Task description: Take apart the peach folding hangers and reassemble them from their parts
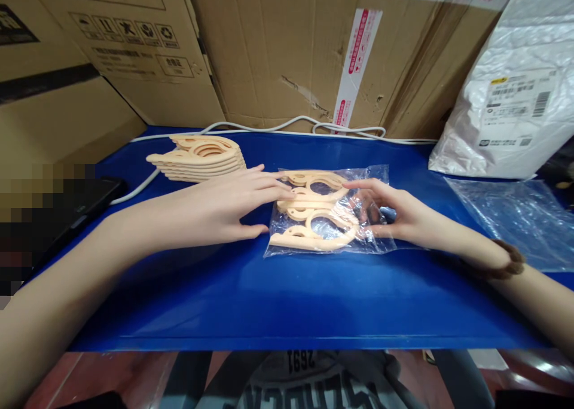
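Two hands, fingers apart on both, imo works nicely: left hand [224,203] resting lightly on the bagged hangers [296,242] mid-table [269,301], right hand [412,214] at the bag's [379,176] right end, pressing gently so the film won't bunch.

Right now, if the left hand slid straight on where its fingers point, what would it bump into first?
The left hand would first meet the beige pieces in the clear bag; its fingertips seem right at them, though depth is unclear.
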Demonstrator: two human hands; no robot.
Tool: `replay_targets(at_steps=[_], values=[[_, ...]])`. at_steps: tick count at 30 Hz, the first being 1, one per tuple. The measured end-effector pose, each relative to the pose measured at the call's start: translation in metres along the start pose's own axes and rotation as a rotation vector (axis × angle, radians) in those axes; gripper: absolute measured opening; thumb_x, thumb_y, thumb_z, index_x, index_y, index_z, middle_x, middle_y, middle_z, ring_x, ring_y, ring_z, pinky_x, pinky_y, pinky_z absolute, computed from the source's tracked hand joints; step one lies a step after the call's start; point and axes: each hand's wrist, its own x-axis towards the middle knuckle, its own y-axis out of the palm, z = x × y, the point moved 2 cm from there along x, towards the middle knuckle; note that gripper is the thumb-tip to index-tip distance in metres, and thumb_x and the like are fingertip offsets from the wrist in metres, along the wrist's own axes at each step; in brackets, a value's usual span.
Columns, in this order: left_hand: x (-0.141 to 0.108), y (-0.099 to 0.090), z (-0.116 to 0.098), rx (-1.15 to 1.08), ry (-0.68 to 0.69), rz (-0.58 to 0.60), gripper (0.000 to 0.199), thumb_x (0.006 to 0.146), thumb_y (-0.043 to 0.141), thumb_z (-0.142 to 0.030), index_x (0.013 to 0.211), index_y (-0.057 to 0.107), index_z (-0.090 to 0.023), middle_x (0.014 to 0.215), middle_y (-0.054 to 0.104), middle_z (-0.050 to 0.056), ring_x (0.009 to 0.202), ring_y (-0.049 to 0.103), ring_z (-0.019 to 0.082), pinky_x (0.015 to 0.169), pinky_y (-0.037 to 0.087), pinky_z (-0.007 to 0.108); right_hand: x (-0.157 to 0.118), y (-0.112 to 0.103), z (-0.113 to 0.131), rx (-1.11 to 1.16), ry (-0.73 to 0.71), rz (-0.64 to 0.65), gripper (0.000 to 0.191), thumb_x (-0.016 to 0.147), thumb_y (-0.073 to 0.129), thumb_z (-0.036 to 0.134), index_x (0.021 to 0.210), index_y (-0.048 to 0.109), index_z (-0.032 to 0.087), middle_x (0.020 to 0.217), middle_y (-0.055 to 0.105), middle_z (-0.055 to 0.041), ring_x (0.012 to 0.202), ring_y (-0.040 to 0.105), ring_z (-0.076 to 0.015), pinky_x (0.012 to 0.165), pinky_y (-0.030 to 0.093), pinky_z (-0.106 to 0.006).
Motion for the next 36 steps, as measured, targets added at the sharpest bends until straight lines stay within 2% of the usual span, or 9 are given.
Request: replay_targets(at_steps=[3, 5, 9, 14, 19, 26, 30, 33, 36], values=[[0.004, -0.001, -0.012, 0.067, 0.034, -0.061, 0.056, 0.090, 0.045, -0.007, 0.144, 0.049, -0.023, 0.152, 0.052, 0.005, 0.144, 0.043, 0.022, 0.125, 0.026, 0.054, 0.001, 0.001, 0.002, -0.060, -0.027, -0.016, 0.067, 0.088, 0.071, 0.047, 0.145, 0.045, 0.024, 0.095, 0.067, -0.0019, 0.074, 0.061, -0.0162, 0.064, 0.050, -0.030], [0.009, 0.000, -0.022, 0.148, 0.067, -0.150, 0.057, 0.088, 0.041, 0.000, 0.142, 0.052, -0.016, 0.152, 0.051, 0.010, 0.146, 0.040, 0.024, 0.125, 0.027, 0.054, 0.001, 0.002, 0.003, -0.116, -0.035, -0.023, 0.065, 0.090, 0.069, 0.047, 0.145, 0.045, 0.024, 0.094, 0.067, -0.0022, 0.077, 0.063, -0.0177, 0.067, 0.051, -0.031], [0.019, 0.007, -0.042, 0.326, 0.171, -0.275, 0.048, 0.094, 0.041, -0.001, 0.139, 0.056, -0.012, 0.149, 0.053, 0.015, 0.146, 0.041, 0.026, 0.124, 0.031, 0.049, 0.001, 0.003, 0.003, -0.160, -0.055, -0.040, 0.063, 0.091, 0.067, 0.048, 0.145, 0.045, 0.024, 0.103, 0.069, -0.0045, 0.083, 0.066, -0.0192, 0.073, 0.054, -0.033], [0.022, 0.014, -0.052, 0.504, 0.262, -0.301, 0.042, 0.098, 0.043, -0.003, 0.135, 0.059, -0.011, 0.147, 0.056, 0.013, 0.141, 0.048, 0.025, 0.121, 0.039, 0.042, 0.001, 0.005, 0.003, -0.140, -0.058, -0.031, 0.063, 0.092, 0.066, 0.048, 0.147, 0.044, 0.025, 0.111, 0.071, -0.0055, 0.088, 0.069, -0.0190, 0.078, 0.055, -0.033], [0.022, 0.015, -0.056, 0.455, 0.264, -0.335, 0.045, 0.094, 0.046, 0.001, 0.136, 0.059, -0.009, 0.148, 0.054, 0.015, 0.142, 0.047, 0.025, 0.123, 0.036, 0.042, 0.001, 0.006, 0.004, -0.159, -0.043, -0.026, 0.063, 0.093, 0.064, 0.049, 0.149, 0.045, 0.027, 0.114, 0.073, -0.0055, 0.089, 0.070, -0.0197, 0.076, 0.055, -0.032], [0.022, 0.018, -0.061, 0.591, 0.277, -0.361, 0.038, 0.097, 0.042, -0.002, 0.129, 0.062, -0.006, 0.141, 0.061, 0.016, 0.133, 0.057, 0.026, 0.117, 0.044, 0.041, 0.003, 0.005, 0.005, -0.187, -0.074, -0.041, 0.063, 0.092, 0.065, 0.050, 0.148, 0.048, 0.025, 0.096, 0.074, -0.0025, 0.072, 0.066, -0.0158, 0.066, 0.051, -0.027], [0.022, 0.019, -0.061, 0.561, 0.272, -0.347, 0.038, 0.096, 0.045, -0.002, 0.130, 0.061, -0.005, 0.142, 0.060, 0.017, 0.135, 0.055, 0.026, 0.119, 0.040, 0.042, 0.003, 0.006, 0.004, -0.187, -0.056, -0.030, 0.062, 0.092, 0.065, 0.051, 0.146, 0.050, 0.025, 0.102, 0.074, -0.0036, 0.072, 0.065, -0.0153, 0.067, 0.051, -0.027], [0.022, 0.018, -0.059, 0.555, 0.280, -0.358, 0.036, 0.097, 0.043, -0.003, 0.127, 0.063, -0.008, 0.139, 0.063, 0.014, 0.135, 0.055, 0.024, 0.120, 0.039, 0.041, 0.002, 0.006, 0.004, -0.189, -0.051, -0.018, 0.059, 0.093, 0.064, 0.049, 0.146, 0.051, 0.026, 0.110, 0.074, -0.0046, 0.074, 0.066, -0.0154, 0.071, 0.052, -0.028], [0.021, 0.015, -0.053, 0.374, 0.276, -0.403, 0.036, 0.099, 0.039, -0.004, 0.124, 0.063, -0.015, 0.136, 0.066, 0.009, 0.135, 0.055, 0.021, 0.122, 0.035, 0.044, 0.002, 0.006, 0.004, -0.195, -0.060, -0.016, 0.059, 0.093, 0.064, 0.049, 0.146, 0.051, 0.027, 0.111, 0.074, -0.0044, 0.074, 0.066, -0.0156, 0.071, 0.052, -0.029]])
